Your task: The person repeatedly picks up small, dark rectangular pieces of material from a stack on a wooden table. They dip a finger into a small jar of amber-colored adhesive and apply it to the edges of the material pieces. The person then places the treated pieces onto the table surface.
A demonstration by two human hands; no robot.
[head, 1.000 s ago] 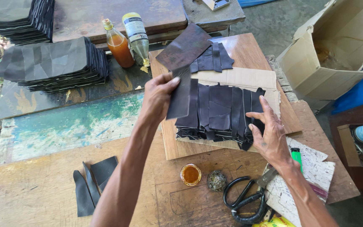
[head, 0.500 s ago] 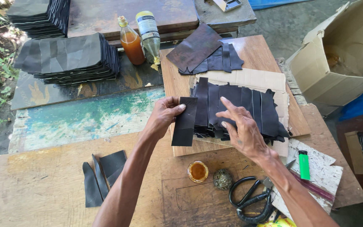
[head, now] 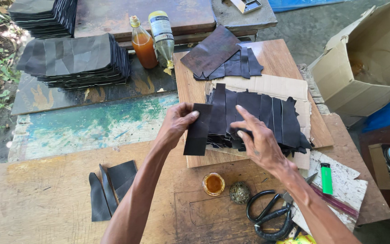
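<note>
My left hand (head: 175, 124) pinches a black rectangular leather strip (head: 198, 129) by its upper edge, holding it just off the left end of a row of overlapping black strips (head: 267, 115). That row lies on a sheet of cardboard (head: 267, 86) on a wooden board (head: 280, 58). My right hand (head: 257, 138) rests fingers spread on the front of the row, touching the strips near its left part. It grips nothing.
Stacks of black leather pieces (head: 75, 58) lie at the back left, two bottles (head: 154, 40) behind the board. A small jar of amber glue (head: 213, 184), a round lid (head: 239, 192), scissors (head: 267, 217), a green lighter (head: 326, 178), loose black offcuts (head: 111, 187) and a cardboard box (head: 366, 68) sit around.
My left hand has drawn one black strip off the row's left end, toward me. My right hand has moved from the right end of the row to its left front.
</note>
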